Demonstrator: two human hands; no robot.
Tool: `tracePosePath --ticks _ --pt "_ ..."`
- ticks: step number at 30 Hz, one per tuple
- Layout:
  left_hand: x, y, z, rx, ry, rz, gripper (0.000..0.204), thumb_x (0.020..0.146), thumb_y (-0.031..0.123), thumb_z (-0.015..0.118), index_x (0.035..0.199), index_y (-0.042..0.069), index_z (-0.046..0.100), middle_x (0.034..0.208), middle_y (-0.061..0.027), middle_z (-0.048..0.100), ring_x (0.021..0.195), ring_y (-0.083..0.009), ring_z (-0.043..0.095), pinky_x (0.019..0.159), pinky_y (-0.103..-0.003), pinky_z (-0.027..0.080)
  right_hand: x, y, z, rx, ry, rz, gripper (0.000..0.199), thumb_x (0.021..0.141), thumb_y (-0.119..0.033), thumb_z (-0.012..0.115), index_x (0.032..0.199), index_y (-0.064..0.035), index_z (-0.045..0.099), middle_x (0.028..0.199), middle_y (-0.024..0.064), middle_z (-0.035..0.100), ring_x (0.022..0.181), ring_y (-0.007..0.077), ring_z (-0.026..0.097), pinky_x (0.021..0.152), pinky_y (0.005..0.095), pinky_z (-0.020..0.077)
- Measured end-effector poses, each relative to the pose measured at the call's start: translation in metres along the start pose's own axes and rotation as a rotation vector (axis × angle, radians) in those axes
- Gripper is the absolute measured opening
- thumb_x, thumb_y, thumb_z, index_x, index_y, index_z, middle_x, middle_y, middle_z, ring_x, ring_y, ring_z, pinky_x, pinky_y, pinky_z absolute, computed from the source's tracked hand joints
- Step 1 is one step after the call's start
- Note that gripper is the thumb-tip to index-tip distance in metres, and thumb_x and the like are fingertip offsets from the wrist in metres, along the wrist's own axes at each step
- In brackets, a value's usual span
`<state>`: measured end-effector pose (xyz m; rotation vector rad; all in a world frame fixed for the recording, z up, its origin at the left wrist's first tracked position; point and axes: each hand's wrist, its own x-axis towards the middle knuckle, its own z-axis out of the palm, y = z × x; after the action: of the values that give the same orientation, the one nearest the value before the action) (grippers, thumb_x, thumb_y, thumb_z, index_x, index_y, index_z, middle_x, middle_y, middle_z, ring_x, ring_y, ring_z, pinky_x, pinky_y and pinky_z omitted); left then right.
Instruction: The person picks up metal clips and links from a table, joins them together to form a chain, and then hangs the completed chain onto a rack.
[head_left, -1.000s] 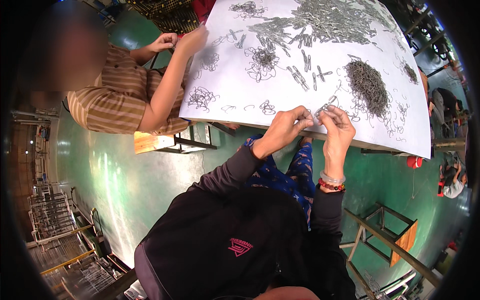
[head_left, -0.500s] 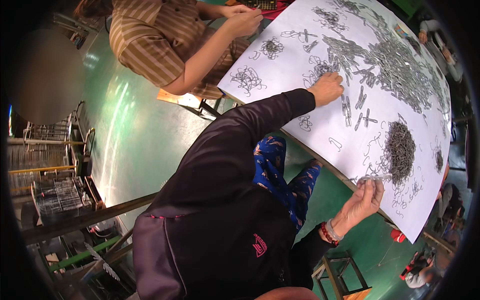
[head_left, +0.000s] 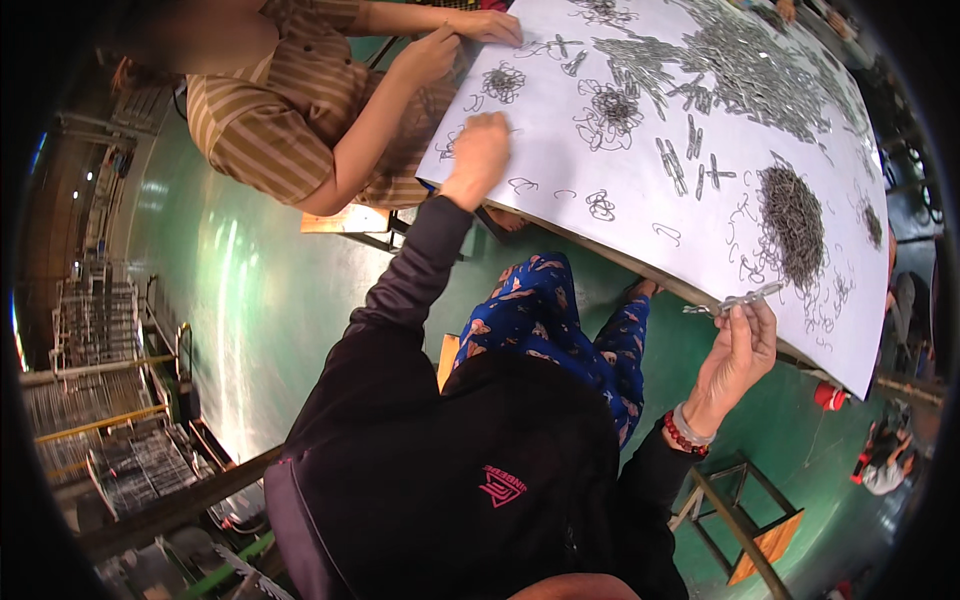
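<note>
meanwhile the right hand [head_left: 735,345], lower right of the frame, pinches a finished row of metal clips [head_left: 733,300] off the white table [head_left: 600,160]; the left hand [head_left: 480,150], upper centre, presses down on loose clips [head_left: 520,185]. a few rows [head_left: 690,165] lie sorted, while the dark heap [head_left: 790,220] looks largely unsorted.

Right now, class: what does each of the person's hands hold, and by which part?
The right hand pinches a stack of metal clips near its middle. The left hand rests on the white table, holding nothing visible.

Bare tabletop [head_left: 560,150] between wire piles [head_left: 790,225]
</note>
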<state>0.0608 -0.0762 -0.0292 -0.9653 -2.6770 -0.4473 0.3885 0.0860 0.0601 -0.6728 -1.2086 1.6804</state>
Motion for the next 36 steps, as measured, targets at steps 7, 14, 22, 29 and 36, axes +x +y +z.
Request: tracePosePath --ticks 7,14,22,29,36 --pt "0.02 0.01 0.015 -0.345 -0.051 0.167 0.015 0.075 0.019 0.064 0.084 0.006 0.064 0.086 -0.0158 0.06 0.087 -0.034 0.056 0.073 -0.043 0.047 -0.011 0.001 -0.002 0.016 -0.001 -0.013 0.021 0.078 0.005 0.064 0.098 0.0057 0.059 0.081 0.0082 0.063 0.067 0.0118 0.057 0.062 0.0223 0.0462" --pt "0.054 0.064 0.095 -0.243 -0.08 0.466 0.01 0.074 0.009 0.056 0.077 0.004 0.064 0.077 -0.0181 0.059 0.077 -0.0346 0.056 0.065 -0.045 0.046 -0.009 -0.021 0.009 -0.217 -0.033 0.059 0.016 0.073 0.003 0.066 0.089 0.0006 0.064 0.077 0.0041 0.065 0.069 0.0077 0.059 0.065 0.0225 0.0494" --pt "0.046 0.095 0.063 -0.199 -0.116 0.516 0.012 0.084 0.007 0.055 0.092 -0.002 0.055 0.082 -0.0198 0.057 0.082 -0.0371 0.055 0.073 -0.042 0.046 -0.017 0.004 -0.022 0.108 -0.114 0.049 0.021 0.081 0.007 0.062 0.102 0.0056 0.059 0.088 0.0064 0.062 0.082 0.009 0.059 0.072 0.0219 0.0484" --pt "0.01 0.149 0.023 -0.753 -0.297 0.334 0.019 0.089 0.007 0.05 0.101 -0.003 0.059 0.086 -0.0145 0.063 0.079 -0.0218 0.059 0.071 -0.033 0.046 -0.009 0.029 -0.017 -0.121 -0.051 0.028 0.01 0.078 0.002 0.064 0.087 0.0022 0.061 0.084 0.0041 0.064 0.079 0.0089 0.059 0.072 0.0232 0.0487" --pt "-0.036 0.226 -0.073 -1.418 -0.84 0.252 0.02 0.088 0.013 0.06 0.097 -0.005 0.061 0.085 -0.0076 0.063 0.075 -0.0127 0.06 0.071 -0.025 0.048 -0.016 0.044 -0.032 -0.166 0.152 -0.014 0.021 0.076 0.008 0.065 0.097 0.0038 0.064 0.085 0.0049 0.064 0.076 0.0076 0.059 0.067 0.0201 0.0483"
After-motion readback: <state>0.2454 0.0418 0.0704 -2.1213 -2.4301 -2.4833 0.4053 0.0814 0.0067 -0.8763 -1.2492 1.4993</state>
